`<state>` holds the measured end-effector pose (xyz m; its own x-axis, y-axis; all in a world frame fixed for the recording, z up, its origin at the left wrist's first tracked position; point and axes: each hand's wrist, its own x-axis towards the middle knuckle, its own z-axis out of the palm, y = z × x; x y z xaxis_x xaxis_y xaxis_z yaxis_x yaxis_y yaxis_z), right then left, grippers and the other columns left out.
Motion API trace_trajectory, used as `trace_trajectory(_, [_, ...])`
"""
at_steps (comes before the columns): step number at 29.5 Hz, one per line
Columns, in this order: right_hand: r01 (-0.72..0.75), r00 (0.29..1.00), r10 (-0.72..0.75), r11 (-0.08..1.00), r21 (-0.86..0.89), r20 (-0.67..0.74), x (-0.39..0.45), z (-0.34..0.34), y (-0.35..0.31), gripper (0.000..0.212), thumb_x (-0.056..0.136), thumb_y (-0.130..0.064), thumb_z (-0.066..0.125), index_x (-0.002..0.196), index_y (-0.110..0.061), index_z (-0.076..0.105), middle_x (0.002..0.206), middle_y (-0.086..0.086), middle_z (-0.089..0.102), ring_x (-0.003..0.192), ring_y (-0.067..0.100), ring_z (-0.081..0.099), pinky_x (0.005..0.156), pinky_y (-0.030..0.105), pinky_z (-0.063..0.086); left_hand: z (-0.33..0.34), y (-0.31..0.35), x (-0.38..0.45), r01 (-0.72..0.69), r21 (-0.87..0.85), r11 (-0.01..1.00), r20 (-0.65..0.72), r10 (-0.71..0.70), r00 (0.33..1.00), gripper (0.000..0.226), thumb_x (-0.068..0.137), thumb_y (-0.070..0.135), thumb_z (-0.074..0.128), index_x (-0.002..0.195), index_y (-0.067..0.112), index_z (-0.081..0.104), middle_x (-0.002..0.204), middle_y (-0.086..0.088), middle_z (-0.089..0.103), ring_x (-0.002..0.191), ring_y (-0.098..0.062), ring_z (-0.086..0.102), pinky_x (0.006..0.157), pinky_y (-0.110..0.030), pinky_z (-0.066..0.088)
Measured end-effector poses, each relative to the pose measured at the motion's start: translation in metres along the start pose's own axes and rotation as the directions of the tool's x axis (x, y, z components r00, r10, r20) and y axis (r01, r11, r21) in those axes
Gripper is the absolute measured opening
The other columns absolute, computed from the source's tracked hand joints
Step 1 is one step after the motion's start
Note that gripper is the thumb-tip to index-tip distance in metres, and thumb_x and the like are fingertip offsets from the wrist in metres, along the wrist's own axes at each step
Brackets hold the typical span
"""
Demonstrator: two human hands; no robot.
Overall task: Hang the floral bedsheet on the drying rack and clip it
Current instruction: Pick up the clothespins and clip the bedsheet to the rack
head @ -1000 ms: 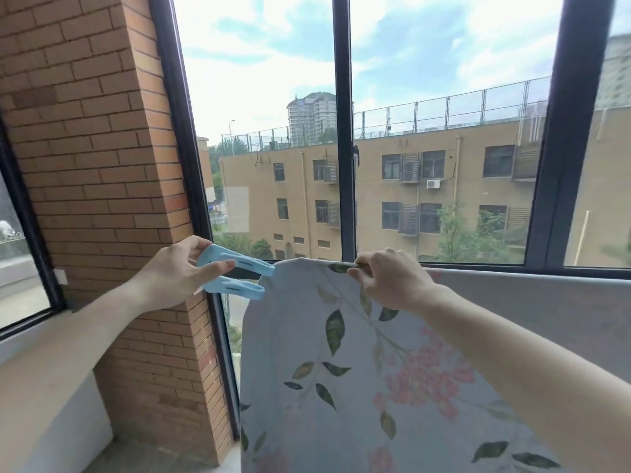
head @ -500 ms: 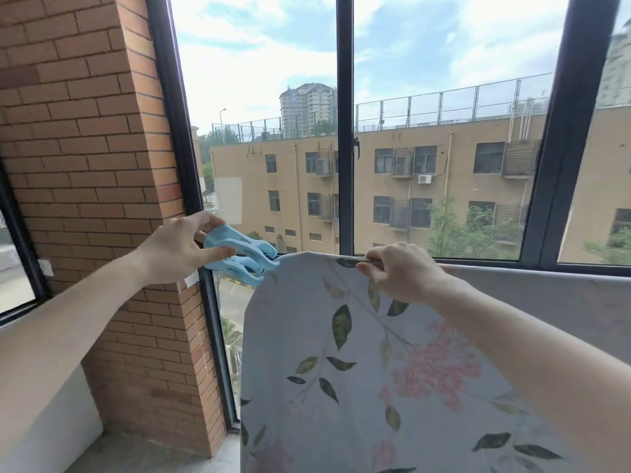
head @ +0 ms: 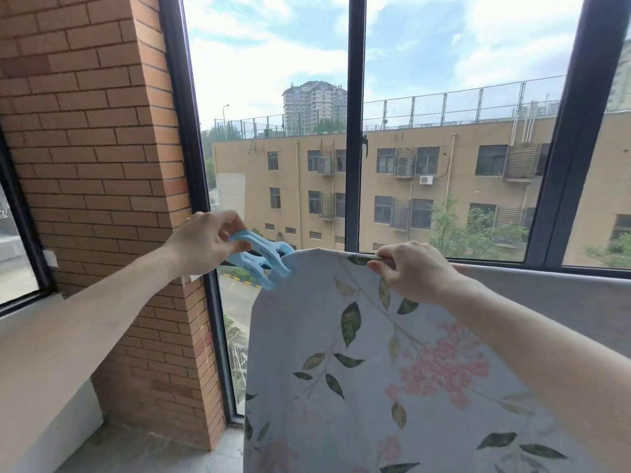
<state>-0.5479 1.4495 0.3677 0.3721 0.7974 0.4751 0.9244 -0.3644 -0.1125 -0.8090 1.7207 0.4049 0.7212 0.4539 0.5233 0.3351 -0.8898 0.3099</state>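
drying rack hidden under bedsheet (head: 341,353), sheet cut off below

Light: bright daylight through the window (head: 444,131) | sky (head: 273,46) nearly blown out | shadows: soft, faint | focus: mostly sharp (forearms at the lower edges slightly soft) | distortion: wide-angle bending of frame edges

Floral bedsheet (head: 358,370): pale, printed with green leaves and pink blossoms, draped over a horizontal line before the window; its plain grey reverse runs off to the right. Left hand (head: 205,242): pinches the handles of a light blue plastic clip (head: 263,261), whose open prongs sit at the sheet's upper left corner. Right hand (head: 413,273): grips the sheet's top fold. Brick pillar (head: 99,165) at left; dark window frame (head: 355,131); tan building (head: 444,186) outside.
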Motion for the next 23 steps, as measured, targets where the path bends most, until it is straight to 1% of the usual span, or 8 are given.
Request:
trace_trajectory(4, [-0.011,1.000,0.011,1.000,-0.004,0.014,0.000,0.000,-0.005,0.027,0.104,-0.048,0.050,0.101,-0.028,0.069,0.068,-0.016,0.053,0.067,0.014,0.052,0.065,0.033,0.036,0.008,0.001,0.006,0.015,-0.039,0.999,0.043,-0.013,0.999,0.016,0.086,0.031,0.083,0.092,0.029,0.069,0.088,0.011,0.073,0.079,-0.017,0.070,0.073,-0.039,0.061])
trace_trajectory(7, [-0.021,1.000,0.021,1.000,-0.013,0.021,0.001,0.000,-0.005,0.025,0.104,-0.048,0.050,0.095,-0.030,0.066,0.068,-0.015,0.054,0.064,0.006,0.049,0.063,0.033,0.035,0.013,-0.003,0.012,0.046,-0.098,0.994,0.055,-0.041,0.998,0.015,0.086,0.029,0.084,0.090,0.026,0.070,0.088,0.005,0.076,0.083,-0.023,0.072,0.075,-0.040,0.061])
trace_trajectory(9, [-0.036,0.999,0.036,0.999,-0.015,0.028,0.002,0.000,-0.003,0.024,0.104,-0.048,0.050,0.093,-0.031,0.065,0.069,-0.014,0.055,0.067,0.009,0.052,0.064,0.033,0.036,0.016,-0.007,0.014,0.065,-0.144,0.987,0.071,-0.055,0.996,0.014,0.087,0.027,0.083,0.091,0.024,0.069,0.089,0.002,0.077,0.081,-0.021,0.072,0.072,-0.034,0.061])
trace_trajectory(11, [-0.045,0.998,0.046,0.999,-0.023,0.031,0.003,0.000,-0.003,0.025,0.103,-0.048,0.050,0.095,-0.031,0.067,0.071,-0.014,0.057,0.071,0.015,0.055,0.068,0.034,0.039,0.018,-0.010,0.014,0.075,-0.196,0.978,0.092,-0.058,0.994,0.014,0.088,0.025,0.081,0.093,0.021,0.069,0.092,0.001,0.078,0.073,-0.012,0.071,0.064,-0.020,0.056])
trace_trajectory(13, [-0.048,0.998,0.048,0.999,-0.019,0.034,0.003,0.000,-0.002,0.024,0.103,-0.048,0.051,0.094,-0.032,0.066,0.070,-0.014,0.058,0.070,0.012,0.054,0.068,0.034,0.039,0.020,-0.013,0.015,0.082,-0.229,0.970,0.115,-0.057,0.992,0.014,0.090,0.025,0.079,0.095,0.019,0.068,0.093,0.001,0.078,0.071,-0.010,0.069,0.063,-0.016,0.053])
trace_trajectory(17, [-0.055,0.998,0.055,0.998,-0.012,0.035,0.004,0.000,-0.001,0.024,0.103,-0.048,0.051,0.098,-0.033,0.068,0.071,-0.015,0.059,0.069,0.007,0.053,0.068,0.033,0.040,0.018,-0.012,0.019,0.098,-0.255,0.962,0.177,-0.053,0.983,0.023,0.090,0.029,0.077,0.107,0.020,0.066,0.105,0.003,0.075,0.097,-0.023,0.071,0.074,-0.021,0.054])
trace_trajectory(21, [-0.068,0.997,0.069,0.997,-0.025,0.047,0.006,0.002,-0.001,0.029,0.103,-0.049,0.050,0.102,-0.030,0.072,0.079,-0.011,0.065,0.078,0.017,0.060,0.071,0.034,0.042,0.015,-0.001,0.021,0.152,-0.132,0.980,0.353,-0.097,0.930,0.056,0.093,0.035,0.073,0.141,0.022,0.046,0.129,0.007,0.057,0.121,-0.016,0.054,0.088,-0.021,0.043])
trace_trajectory(23, [-0.067,0.997,0.068,0.998,-0.020,0.046,0.006,0.003,-0.003,0.028,0.103,-0.049,0.050,0.102,-0.031,0.071,0.078,-0.012,0.065,0.079,0.018,0.060,0.071,0.034,0.042,0.019,-0.003,0.022,0.181,-0.107,0.978,0.369,-0.130,0.920,0.065,0.093,0.033,0.075,0.147,0.024,0.039,0.133,0.005,0.053,0.124,-0.017,0.052,0.093,-0.027,0.042])
